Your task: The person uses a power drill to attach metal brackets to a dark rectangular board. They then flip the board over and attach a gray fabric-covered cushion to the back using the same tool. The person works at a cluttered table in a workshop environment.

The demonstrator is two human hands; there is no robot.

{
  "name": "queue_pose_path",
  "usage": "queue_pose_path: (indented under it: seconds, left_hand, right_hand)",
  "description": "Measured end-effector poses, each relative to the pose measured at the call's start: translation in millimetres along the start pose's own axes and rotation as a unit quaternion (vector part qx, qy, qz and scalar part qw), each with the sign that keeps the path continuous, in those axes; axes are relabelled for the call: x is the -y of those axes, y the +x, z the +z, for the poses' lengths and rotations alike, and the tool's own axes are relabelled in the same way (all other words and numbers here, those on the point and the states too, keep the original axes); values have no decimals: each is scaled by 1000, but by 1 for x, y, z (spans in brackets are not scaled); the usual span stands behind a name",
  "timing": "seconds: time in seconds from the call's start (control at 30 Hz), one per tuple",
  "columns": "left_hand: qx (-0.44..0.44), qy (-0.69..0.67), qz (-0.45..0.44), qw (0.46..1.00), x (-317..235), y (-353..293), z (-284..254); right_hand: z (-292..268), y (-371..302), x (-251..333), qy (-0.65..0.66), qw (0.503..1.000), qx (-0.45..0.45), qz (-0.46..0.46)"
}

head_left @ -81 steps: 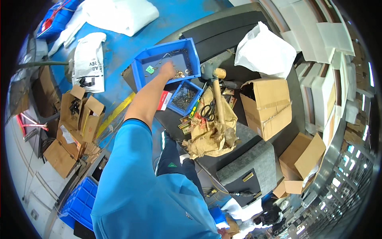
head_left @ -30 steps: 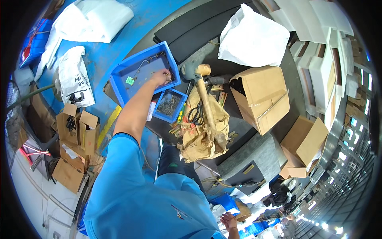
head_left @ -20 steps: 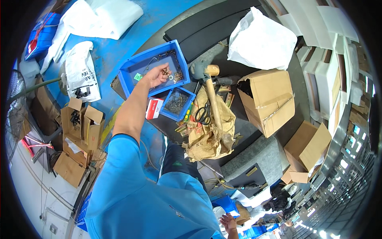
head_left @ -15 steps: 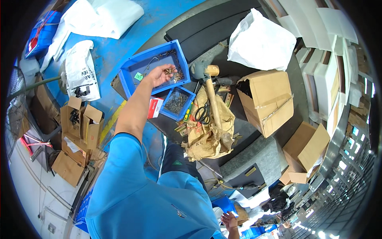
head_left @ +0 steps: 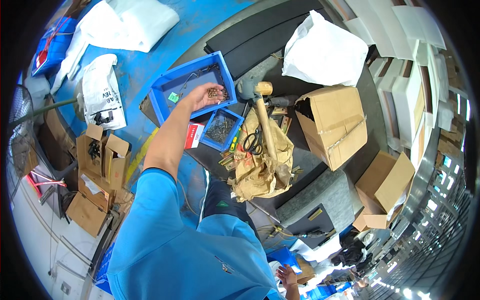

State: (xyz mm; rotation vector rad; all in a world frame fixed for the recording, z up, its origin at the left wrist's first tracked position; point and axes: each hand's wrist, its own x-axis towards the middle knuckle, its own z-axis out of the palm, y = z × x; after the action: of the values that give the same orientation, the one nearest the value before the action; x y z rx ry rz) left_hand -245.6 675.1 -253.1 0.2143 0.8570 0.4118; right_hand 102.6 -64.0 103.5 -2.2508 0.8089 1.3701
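My left hand (head_left: 201, 97) reaches into a large blue bin (head_left: 159, 102), its palm turned partly up. Small brass-coloured screws (head_left: 215, 93) rest in its curled fingers. Long dark metal pieces and a small green packet (head_left: 173, 97) lie on the bin floor. Just below that hand stands a smaller blue bin (head_left: 220, 128) of dark small fasteners. Down at the lower right, away from the bins, my right hand (head_left: 287, 276) has its fingers apart and holds nothing.
Right of the bins, a wooden-handled mallet (head_left: 266, 125) and black scissors (head_left: 253, 143) lie on crumpled brown paper (head_left: 245, 185). A red-and-white box (head_left: 194, 135) touches the small bin. Farther right are a cardboard box (head_left: 334, 127) and a white bag (head_left: 325, 50).
My left hand has shifted slightly within the large bin, and its fingers look a little more spread around the screws. My right hand stays low at the right, almost unmoved.
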Motion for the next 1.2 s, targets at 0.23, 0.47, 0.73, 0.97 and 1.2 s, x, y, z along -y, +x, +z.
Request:
queue_pose_path:
  seconds: [0.23, 0.47, 0.73, 0.97, 1.2]
  left_hand:
    - [49, -192, 54, 979, 0, -25, 5]
    - [194, -337, 66, 919, 23, -89, 102]
    - [265, -419, 35, 868, 65, -194, 243]
    - [251, -351, 97, 897, 69, -250, 300]
    - [269, -403, 102, 869, 67, -272, 318]
  right_hand:
    - [18, 8, 15, -41, 999, -8, -21]
    - [157, -32, 149, -242, 906, 64, -342]
    - [347, -182, 295, -225, 641, 78, -730]
    - [367, -202, 302, -200, 534, -32, -821]
    - [354, -229, 293, -128, 608, 53, -781]
